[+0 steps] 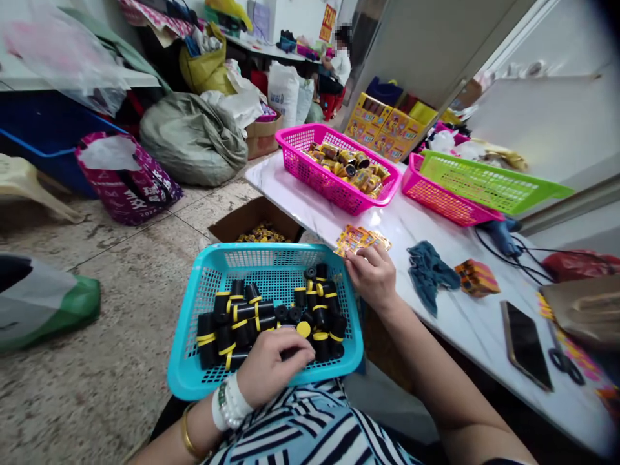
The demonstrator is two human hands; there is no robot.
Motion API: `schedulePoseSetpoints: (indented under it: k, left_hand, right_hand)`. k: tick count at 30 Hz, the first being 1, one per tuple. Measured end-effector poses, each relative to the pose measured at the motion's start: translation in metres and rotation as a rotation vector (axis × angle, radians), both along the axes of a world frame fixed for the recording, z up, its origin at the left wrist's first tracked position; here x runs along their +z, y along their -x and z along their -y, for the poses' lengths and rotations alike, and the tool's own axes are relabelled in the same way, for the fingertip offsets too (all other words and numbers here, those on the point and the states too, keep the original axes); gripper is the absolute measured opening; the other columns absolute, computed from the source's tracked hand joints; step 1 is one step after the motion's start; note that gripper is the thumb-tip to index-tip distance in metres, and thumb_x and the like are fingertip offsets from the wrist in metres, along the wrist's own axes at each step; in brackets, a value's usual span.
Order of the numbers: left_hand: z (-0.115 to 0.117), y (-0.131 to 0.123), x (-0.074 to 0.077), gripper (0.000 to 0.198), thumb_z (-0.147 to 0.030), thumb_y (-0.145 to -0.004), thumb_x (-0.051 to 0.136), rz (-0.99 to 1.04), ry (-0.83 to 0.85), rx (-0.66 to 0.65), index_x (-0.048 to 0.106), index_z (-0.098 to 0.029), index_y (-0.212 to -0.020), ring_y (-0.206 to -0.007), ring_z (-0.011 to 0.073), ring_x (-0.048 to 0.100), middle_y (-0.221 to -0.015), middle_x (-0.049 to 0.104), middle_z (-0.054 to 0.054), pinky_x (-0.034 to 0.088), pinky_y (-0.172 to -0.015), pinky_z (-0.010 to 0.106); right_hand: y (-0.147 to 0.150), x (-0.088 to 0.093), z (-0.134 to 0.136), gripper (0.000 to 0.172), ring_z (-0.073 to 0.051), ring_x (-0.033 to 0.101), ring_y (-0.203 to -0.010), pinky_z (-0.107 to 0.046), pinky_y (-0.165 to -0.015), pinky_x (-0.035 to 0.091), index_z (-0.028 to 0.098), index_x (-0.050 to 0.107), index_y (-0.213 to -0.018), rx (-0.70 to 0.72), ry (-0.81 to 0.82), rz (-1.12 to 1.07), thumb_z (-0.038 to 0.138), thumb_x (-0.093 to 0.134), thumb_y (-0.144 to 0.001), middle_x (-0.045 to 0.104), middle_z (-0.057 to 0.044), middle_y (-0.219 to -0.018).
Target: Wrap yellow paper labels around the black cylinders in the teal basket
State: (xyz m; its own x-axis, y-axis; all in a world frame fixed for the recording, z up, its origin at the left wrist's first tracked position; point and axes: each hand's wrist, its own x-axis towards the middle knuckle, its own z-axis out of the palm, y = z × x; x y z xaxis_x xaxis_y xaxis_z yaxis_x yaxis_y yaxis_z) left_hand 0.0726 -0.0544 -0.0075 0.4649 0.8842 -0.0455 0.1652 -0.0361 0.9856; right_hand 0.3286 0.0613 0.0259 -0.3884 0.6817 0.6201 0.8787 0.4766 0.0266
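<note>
A turquoise basket (pixel 194 361) rests on my lap, filled with several black tubes with yellow bands (pixel 242 316). My left hand (pixel 271 368) reaches into the basket, its fingers curled round one black tube near the front edge. My right hand (pixel 372 274) rests at the edge of the white table (pixel 460 316), fingers pinched on a small stack of orange-yellow printed labels (pixel 358 239).
A pink basket (pixel 334 187) of wrapped tubes, a second pink basket (pixel 436 197) and a green one (pixel 484 181) stand on the table. A blue cloth (pixel 429 268), small orange box (pixel 477 276), phone (pixel 526 345) and glue gun (pixel 498 232) lie nearby. A cardboard box (pixel 256 223) sits on the floor. A person sits far back.
</note>
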Motion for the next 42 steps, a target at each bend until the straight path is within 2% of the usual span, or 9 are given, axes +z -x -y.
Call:
schedulePoseSetpoints:
  k: [6,11,15,18,20,25,29,35,42]
  left_hand:
    - [-0.028,-0.008,0.015,0.041,-0.050,-0.081,0.069,0.414,0.536,0.320,0.068,-0.012,-0.098,-0.067,0.0105,0.058,-0.087,0.068,0.006,0.044,-0.056,0.021]
    - [-0.032,0.008,0.005,0.033,-0.042,-0.072,0.077,0.401,0.491,0.431,0.067,-0.011,-0.078,-0.059,0.0080,0.053,-0.070,0.063,0.000,0.043,-0.056,0.020]
    - [-0.022,0.031,-0.006,0.028,-0.036,-0.073,0.076,0.255,0.373,0.396,0.070,-0.013,-0.087,-0.066,0.0124,0.061,-0.075,0.068,0.002,0.049,-0.063,0.025]
    - [-0.018,0.035,-0.006,0.037,-0.033,-0.074,0.076,0.180,0.296,0.376,0.065,-0.015,-0.105,-0.063,0.0126,0.062,-0.069,0.066,-0.001,0.049,-0.063,0.025]
    - [-0.017,0.034,-0.002,0.040,-0.033,-0.077,0.074,0.175,0.249,0.428,0.061,-0.016,-0.110,-0.060,0.0113,0.060,-0.067,0.064,-0.003,0.048,-0.062,0.023]
    - [-0.004,0.035,0.016,0.023,-0.036,-0.084,0.068,0.202,0.130,0.711,0.060,-0.017,-0.095,-0.064,0.0099,0.057,-0.075,0.063,0.000,0.046,-0.061,0.021]
    - [0.016,0.036,0.025,0.022,-0.035,-0.089,0.061,0.076,0.025,0.673,0.067,-0.016,-0.079,-0.060,0.0098,0.053,-0.069,0.061,0.001,0.042,-0.056,0.021]
    - [0.025,0.030,0.024,0.023,-0.031,-0.092,0.059,0.057,-0.081,0.705,0.072,-0.016,-0.081,-0.060,0.0104,0.055,-0.068,0.065,0.002,0.041,-0.052,0.021]
    - [0.024,0.029,0.024,0.019,-0.026,-0.091,0.061,0.004,-0.253,0.703,0.075,-0.014,-0.086,-0.062,0.0109,0.058,-0.073,0.069,0.005,0.045,-0.057,0.023]
  right_hand:
    - [0.046,-0.019,0.043,0.015,-0.021,0.057,-0.075,-0.039,-0.073,0.048,0.026,0.073,-0.093,0.179,0.094,-0.063,0.022,0.058,-0.091,0.066,-0.006,-0.075]
    - [0.086,-0.032,0.089,0.021,-0.022,0.063,-0.080,-0.040,-0.071,0.049,0.030,0.070,-0.108,0.395,0.326,-0.203,0.026,0.065,-0.088,0.072,-0.006,-0.084]
    - [0.099,-0.024,0.096,0.041,-0.022,0.065,-0.086,-0.039,-0.078,0.054,0.026,0.066,-0.119,0.283,0.717,-0.577,0.041,0.073,-0.081,0.071,-0.008,-0.098]
    - [0.107,-0.021,0.092,0.029,-0.016,0.064,-0.069,-0.031,-0.064,0.053,0.020,0.069,-0.097,0.242,1.189,-0.815,0.046,0.067,-0.085,0.071,-0.004,-0.081]
    - [0.112,-0.022,0.092,0.031,-0.012,0.056,-0.055,-0.026,-0.053,0.046,0.019,0.064,-0.078,0.219,1.336,-0.918,0.049,0.065,-0.086,0.064,0.001,-0.064]
    - [0.117,-0.028,0.100,0.037,-0.008,0.040,-0.047,-0.022,-0.046,0.032,0.020,0.051,-0.067,0.085,1.201,-1.064,0.048,0.062,-0.088,0.048,0.006,-0.051]
    - [0.118,-0.029,0.108,0.039,-0.008,0.037,-0.047,-0.023,-0.045,0.029,0.020,0.050,-0.065,0.075,1.156,-1.087,0.049,0.060,-0.090,0.045,0.006,-0.052]
    - [0.122,-0.033,0.118,0.046,-0.007,0.034,-0.043,-0.023,-0.041,0.024,0.019,0.054,-0.063,0.058,1.155,-1.175,0.055,0.054,-0.092,0.042,0.006,-0.050]
    - [0.120,-0.041,0.124,0.045,-0.008,0.038,-0.048,-0.023,-0.046,0.030,0.019,0.053,-0.063,0.107,1.063,-1.048,0.046,0.048,-0.098,0.047,0.004,-0.055]
